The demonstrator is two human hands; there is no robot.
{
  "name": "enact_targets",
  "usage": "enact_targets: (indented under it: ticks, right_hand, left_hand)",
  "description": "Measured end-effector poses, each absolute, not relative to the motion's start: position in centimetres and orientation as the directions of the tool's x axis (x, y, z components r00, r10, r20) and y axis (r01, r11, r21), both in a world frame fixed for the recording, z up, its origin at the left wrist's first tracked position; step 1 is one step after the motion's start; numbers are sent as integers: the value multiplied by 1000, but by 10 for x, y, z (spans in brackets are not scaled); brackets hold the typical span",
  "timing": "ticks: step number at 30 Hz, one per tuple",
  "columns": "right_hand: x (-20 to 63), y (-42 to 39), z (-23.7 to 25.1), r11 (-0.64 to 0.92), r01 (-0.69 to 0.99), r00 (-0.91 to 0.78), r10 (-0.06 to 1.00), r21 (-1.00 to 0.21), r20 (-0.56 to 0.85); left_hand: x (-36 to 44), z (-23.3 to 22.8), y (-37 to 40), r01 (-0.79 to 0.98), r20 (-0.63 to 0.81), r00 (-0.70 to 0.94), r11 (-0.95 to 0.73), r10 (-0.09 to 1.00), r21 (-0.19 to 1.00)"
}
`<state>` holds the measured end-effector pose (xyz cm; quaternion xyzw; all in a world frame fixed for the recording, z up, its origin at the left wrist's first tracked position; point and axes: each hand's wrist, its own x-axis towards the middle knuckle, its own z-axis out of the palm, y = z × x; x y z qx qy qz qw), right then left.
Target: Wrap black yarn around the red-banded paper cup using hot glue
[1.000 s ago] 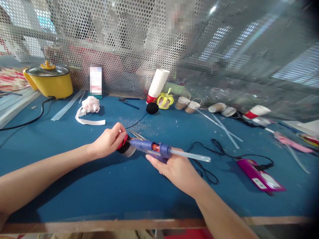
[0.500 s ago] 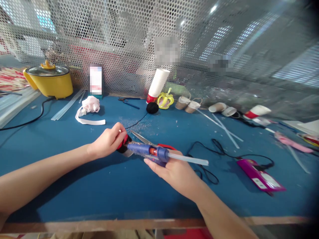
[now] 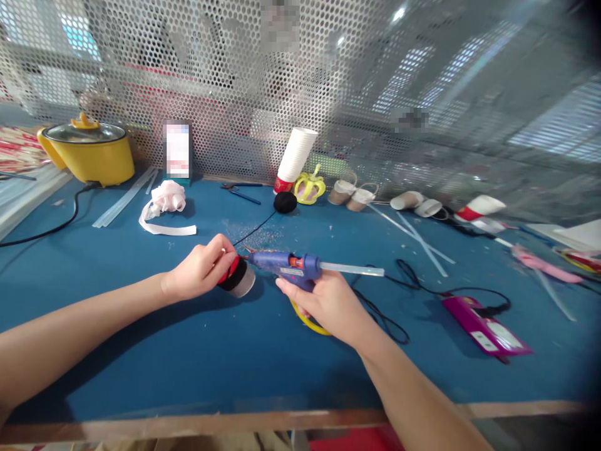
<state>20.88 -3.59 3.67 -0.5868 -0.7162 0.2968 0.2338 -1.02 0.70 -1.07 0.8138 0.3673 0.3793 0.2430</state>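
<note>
My left hand point(image 3: 201, 270) is closed on a small paper cup point(image 3: 243, 282), which lies tilted with its pale end toward the right. Black yarn is wrapped round the red part of the cup. A strand runs from there to a black yarn ball point(image 3: 285, 202) farther back. In my right hand point(image 3: 335, 307) is a blue glue gun point(image 3: 275, 260), its nozzle pointing left, close to the left fingertips and the yarn. A clear glue stick point(image 3: 354, 269) sticks out of its rear. Under the right hand shows a yellow loop point(image 3: 310, 321), probably a scissors handle; the rest is hidden.
A purple power strip point(image 3: 486, 326) with a black cable point(image 3: 385, 319) lies at the right. Behind are stacked paper cups point(image 3: 295, 160), a yellow crown-shaped piece point(image 3: 310, 186), small baskets point(image 3: 342, 191), pliers point(image 3: 241, 193), white ribbon point(image 3: 169, 199) and a yellow electric pot point(image 3: 96, 156).
The glue gun has swung up and levelled out, with its nozzle now above the cup, uncovering more of the cup. The scissor blades seen before are now hidden. The left hand has barely moved.
</note>
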Motion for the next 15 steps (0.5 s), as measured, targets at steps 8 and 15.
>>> enact_targets:
  ticks: [8, 15]
  right_hand:
    - [208, -41, 38, 112, 644, -207, 978, -757, -32]
    - [209, -34, 36, 113, 645, -214, 976, -756, -37]
  left_hand:
    - [-10, -9, 7, 416, 435, 444, -610, 783, 674]
    - [-10, -11, 7, 399, 439, 450, -614, 778, 680]
